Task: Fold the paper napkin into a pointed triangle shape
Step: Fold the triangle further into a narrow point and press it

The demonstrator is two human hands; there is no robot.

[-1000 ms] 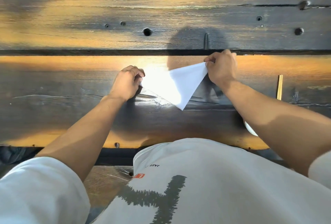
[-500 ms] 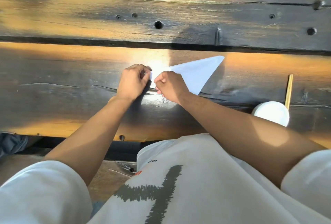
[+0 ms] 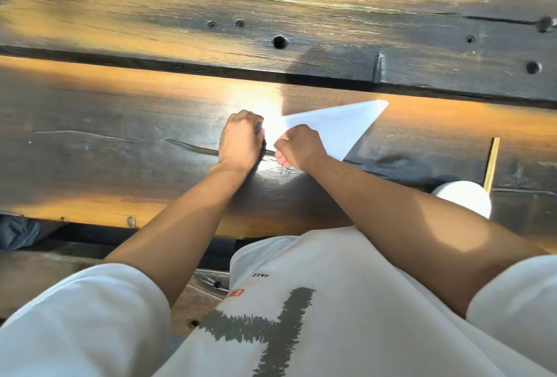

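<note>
Since a moment ago, our right hand (image 3: 301,145) is staying curled, pressing the paper napkin (image 3: 340,125) on the wooden table (image 3: 120,141) mid-plank; our left hand (image 3: 241,138) is resting fisted beside it, grip on the glare-hidden corner unclear.

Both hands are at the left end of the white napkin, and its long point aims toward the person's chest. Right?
Not quite. In the head view the napkin's point aims away, up and to the right. Both the left hand and right hand are at its left end.
</note>
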